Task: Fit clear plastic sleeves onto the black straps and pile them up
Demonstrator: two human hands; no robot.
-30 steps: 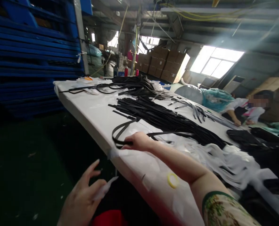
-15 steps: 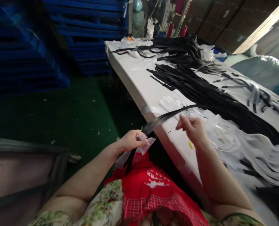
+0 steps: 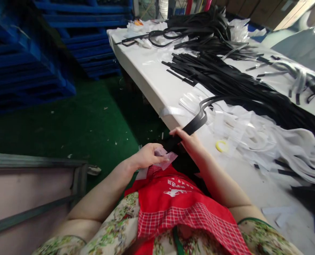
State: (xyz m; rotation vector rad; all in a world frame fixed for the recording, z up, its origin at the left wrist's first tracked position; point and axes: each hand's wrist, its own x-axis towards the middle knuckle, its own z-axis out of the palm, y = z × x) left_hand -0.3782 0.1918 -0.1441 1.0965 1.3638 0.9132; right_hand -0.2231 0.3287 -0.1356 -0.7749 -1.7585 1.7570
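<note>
In front of the red apron, my left hand (image 3: pixel 149 156) is closed on a small piece of translucent film (image 3: pixel 170 157); the end of the black strips also runs into this hand. My right hand (image 3: pixel 186 140) is wrapped round the same black strips (image 3: pixel 197 120), a little farther along, just off the table's near edge. From there the strips curve up over the tabletop and run right, toward a long pile of black strips (image 3: pixel 226 79). Coiled white strips (image 3: pixel 253 131) lie beside my right forearm, with a yellow ring (image 3: pixel 221 146) near them.
The white table (image 3: pixel 138 63) stretches away from me on the right, with more black strips (image 3: pixel 202 26) at its far end. Blue pallets (image 3: pixel 90 42) are stacked at the back left. A metal-framed cart (image 3: pixel 35 184) stands at the lower left on the green floor (image 3: pixel 93 120).
My right hand has come down and left from above the table and closed round the black strips. The left hand keeps its hold on the film. The view has tilted downward slightly.
</note>
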